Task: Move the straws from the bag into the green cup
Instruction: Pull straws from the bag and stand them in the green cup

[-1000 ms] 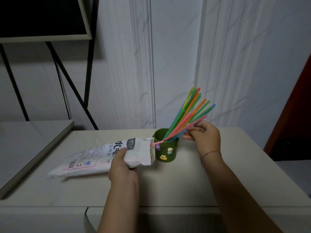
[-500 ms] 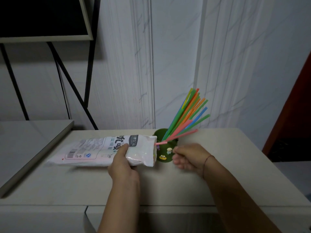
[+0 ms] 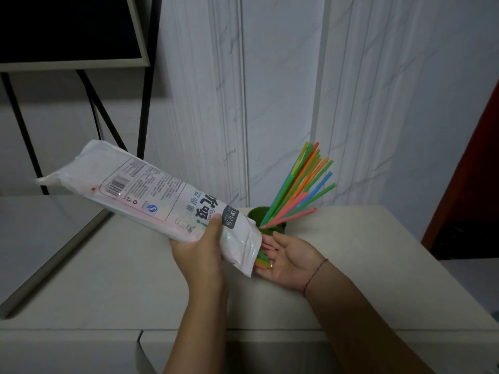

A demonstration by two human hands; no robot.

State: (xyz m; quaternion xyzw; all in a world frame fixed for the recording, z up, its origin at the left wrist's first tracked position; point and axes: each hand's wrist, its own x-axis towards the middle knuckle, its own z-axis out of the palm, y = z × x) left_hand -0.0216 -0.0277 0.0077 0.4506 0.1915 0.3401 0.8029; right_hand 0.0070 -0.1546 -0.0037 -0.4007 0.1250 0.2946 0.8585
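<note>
- The left hand [image 3: 201,251] is clamped round the bag [image 3: 151,197] near its mouth, with the sealed end lifted high to the left and the open end tipped down to the right; judged from the tilt, this is to let the straws slide out by their own weight.
- The right hand [image 3: 286,259] lies spread and palm-up just under the bag's mouth, gripping nothing – it looks placed as a catch; a few straw ends [image 3: 264,259], pink, green and orange, poke from the opening onto its fingers [image 3: 267,242].
- The bag is thin glossy plastic, white with printed text and a barcode, creased and slack where the hand squeezes it; faint colour shows through its lower side, so more straws probably remain inside.
- The green cup [image 3: 272,225] stands on the pale table [image 3: 351,265] just behind the right hand, half hidden by the bag's mouth; a fan of straws [image 3: 302,187] already leans out of it to the right – stiff, slim tubes in green, orange, blue, yellow and pink.
- The table top is smooth and matt.
</note>
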